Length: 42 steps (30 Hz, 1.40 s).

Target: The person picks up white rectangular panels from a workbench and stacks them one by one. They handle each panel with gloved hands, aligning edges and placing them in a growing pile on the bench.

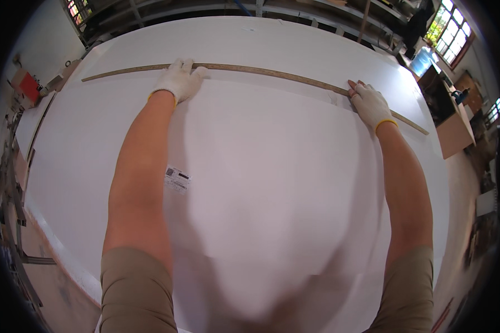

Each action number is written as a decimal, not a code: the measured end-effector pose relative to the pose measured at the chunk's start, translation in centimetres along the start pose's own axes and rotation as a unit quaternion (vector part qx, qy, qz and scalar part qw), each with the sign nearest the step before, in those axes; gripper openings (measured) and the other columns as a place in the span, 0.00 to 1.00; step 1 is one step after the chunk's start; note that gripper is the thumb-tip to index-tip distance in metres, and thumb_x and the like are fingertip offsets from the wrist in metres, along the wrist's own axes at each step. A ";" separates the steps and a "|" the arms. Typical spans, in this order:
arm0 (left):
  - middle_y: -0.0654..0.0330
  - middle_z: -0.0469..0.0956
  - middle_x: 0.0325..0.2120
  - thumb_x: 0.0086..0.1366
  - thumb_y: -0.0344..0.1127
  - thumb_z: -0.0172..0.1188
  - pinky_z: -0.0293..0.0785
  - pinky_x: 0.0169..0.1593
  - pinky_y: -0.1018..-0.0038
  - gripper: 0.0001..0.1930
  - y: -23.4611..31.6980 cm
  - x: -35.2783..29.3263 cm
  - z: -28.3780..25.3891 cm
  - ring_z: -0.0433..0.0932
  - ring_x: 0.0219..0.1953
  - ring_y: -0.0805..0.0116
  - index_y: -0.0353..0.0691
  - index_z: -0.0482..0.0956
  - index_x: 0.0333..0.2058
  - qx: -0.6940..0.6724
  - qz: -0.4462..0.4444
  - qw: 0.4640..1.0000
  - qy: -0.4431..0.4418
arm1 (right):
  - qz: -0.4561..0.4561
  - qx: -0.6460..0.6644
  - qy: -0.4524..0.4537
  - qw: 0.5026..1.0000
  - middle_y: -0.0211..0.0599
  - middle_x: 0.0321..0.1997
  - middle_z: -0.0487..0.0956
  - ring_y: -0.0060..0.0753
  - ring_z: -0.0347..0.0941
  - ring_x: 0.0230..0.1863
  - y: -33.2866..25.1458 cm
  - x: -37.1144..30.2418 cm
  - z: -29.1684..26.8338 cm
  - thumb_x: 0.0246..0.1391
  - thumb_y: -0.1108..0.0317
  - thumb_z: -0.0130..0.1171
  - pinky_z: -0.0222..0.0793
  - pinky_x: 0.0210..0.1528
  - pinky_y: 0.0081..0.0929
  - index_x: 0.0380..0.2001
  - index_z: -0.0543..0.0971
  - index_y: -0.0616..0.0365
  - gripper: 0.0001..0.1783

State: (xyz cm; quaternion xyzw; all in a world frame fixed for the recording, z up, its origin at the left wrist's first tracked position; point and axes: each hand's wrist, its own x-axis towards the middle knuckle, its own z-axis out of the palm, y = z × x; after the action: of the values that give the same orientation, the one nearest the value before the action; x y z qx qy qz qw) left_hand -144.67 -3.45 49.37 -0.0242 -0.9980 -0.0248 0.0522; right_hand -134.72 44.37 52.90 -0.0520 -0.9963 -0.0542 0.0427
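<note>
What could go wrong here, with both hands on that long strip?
The wooden strip reaches past the left hand on one side and the right hand on the other, so it might swivel if one hand presses less. Shadows across the white surface could also make faint marks hard to see.

back: grey metal rack | upper right: barred window, blue jug near it | right: light-brown panel | left: red box | upper left: smaller window

the left hand hides part of the wooden strip
</note>
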 end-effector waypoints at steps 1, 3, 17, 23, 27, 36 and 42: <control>0.40 0.55 0.78 0.80 0.58 0.40 0.56 0.79 0.57 0.38 0.0 0.2 0.0 0.54 0.79 0.42 0.36 0.59 0.76 -0.001 -0.006 1.000 -0.013 | 0.006 -0.003 -0.022 1.000 0.42 0.77 0.71 0.42 0.65 0.77 -0.1 0.3 0.1 0.78 0.50 0.40 0.60 0.77 0.42 0.72 0.74 0.47 0.29; 0.44 0.58 0.77 0.78 0.59 0.42 0.55 0.79 0.57 0.38 0.1 0.0 -0.2 0.56 0.79 0.44 0.40 0.59 0.77 -0.019 -0.015 1.000 -0.007 | 0.008 -0.002 -0.015 1.000 0.43 0.76 0.72 0.42 0.66 0.77 -0.2 0.9 0.3 0.78 0.50 0.39 0.60 0.77 0.43 0.71 0.75 0.48 0.29; 0.48 0.75 0.64 0.69 0.51 0.63 0.65 0.73 0.49 0.24 1.0 -14.5 -1.9 0.65 0.72 0.44 0.47 0.81 0.58 -0.012 0.116 0.965 0.237 | -0.044 -0.006 0.199 0.979 0.45 0.77 0.70 0.47 0.58 0.80 -4.6 -4.0 0.5 0.67 0.59 0.56 0.46 0.84 0.48 0.67 0.77 0.54 0.28; 0.42 0.68 0.67 0.61 0.45 0.70 0.72 0.69 0.51 0.29 -12.2 -31.6 -2.2 0.60 0.74 0.40 0.37 0.78 0.58 0.019 -0.007 0.963 0.268 | -0.149 0.054 0.166 0.973 0.50 0.76 0.70 0.51 0.55 0.81 -10.4 -14.5 -0.7 0.59 0.64 0.63 0.43 0.85 0.51 0.62 0.80 0.59 0.28; 0.39 0.60 0.73 0.70 0.51 0.66 0.71 0.69 0.49 0.45 -26.3 -37.4 -4.2 0.62 0.74 0.43 0.29 0.56 0.74 -0.704 -0.297 0.558 0.322 | -0.188 0.127 0.191 0.955 0.50 0.74 0.72 0.49 0.60 0.79 -15.2 -22.3 -1.7 0.57 0.63 0.64 0.45 0.85 0.52 0.61 0.82 0.58 0.28; 0.41 0.50 0.78 0.77 0.64 0.51 0.69 0.73 0.49 0.48 -39.0 -39.1 -4.7 0.60 0.76 0.44 0.31 0.47 0.78 -0.830 -0.328 0.384 0.237 | -0.131 0.118 0.079 0.981 0.47 0.75 0.72 0.52 0.61 0.78 -23.4 -30.7 -3.6 0.65 0.59 0.59 0.52 0.82 0.46 0.66 0.79 0.54 0.28; 0.43 0.55 0.77 0.78 0.64 0.49 0.58 0.77 0.45 0.42 -41.6 -36.1 -4.0 0.62 0.76 0.46 0.40 0.54 0.76 -0.869 -0.342 0.288 0.214 | -0.125 0.116 0.057 0.984 0.50 0.75 0.71 0.57 0.60 0.79 -23.3 -30.5 -4.1 0.63 0.60 0.59 0.53 0.82 0.48 0.64 0.79 0.56 0.28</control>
State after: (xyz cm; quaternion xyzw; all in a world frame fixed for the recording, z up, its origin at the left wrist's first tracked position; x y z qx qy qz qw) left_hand -110.55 -46.77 47.63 0.2939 -0.2629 -0.8972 0.1991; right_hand -106.73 17.90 51.79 0.0815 -0.9903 0.0539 0.0984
